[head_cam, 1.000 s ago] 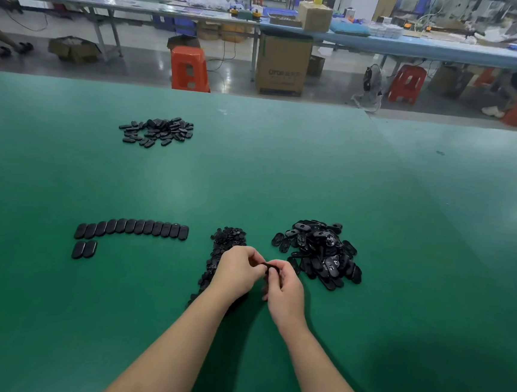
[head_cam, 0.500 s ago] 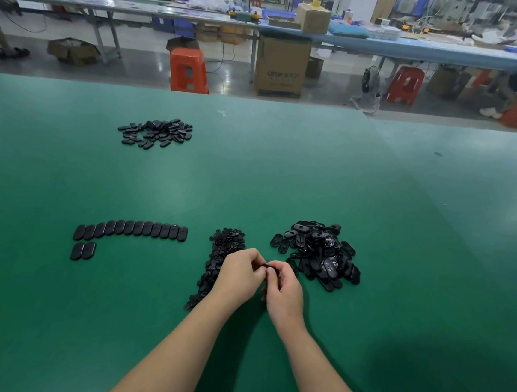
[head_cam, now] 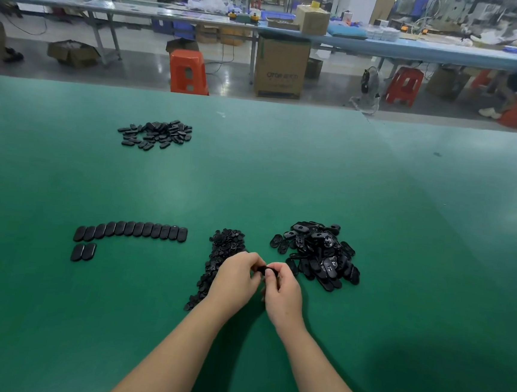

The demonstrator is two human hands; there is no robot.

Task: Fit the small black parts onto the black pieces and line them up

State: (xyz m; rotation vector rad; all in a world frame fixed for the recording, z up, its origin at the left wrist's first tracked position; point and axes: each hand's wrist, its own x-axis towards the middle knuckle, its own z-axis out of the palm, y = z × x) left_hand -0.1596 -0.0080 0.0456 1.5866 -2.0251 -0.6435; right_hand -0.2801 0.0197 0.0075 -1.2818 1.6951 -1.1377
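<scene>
A wide green desk carries a heap of black pieces, with a strip of small black parts just left of it and a neat row of finished pieces farther left. Beside the heap, the left hand and right hand meet, both pinching one black piece. Pressed in crooked, the small part could slip out unseen.

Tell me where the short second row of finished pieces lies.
In the head view, the two-piece row lies on the green table, left of both hands, directly under the long row's left end.
</scene>
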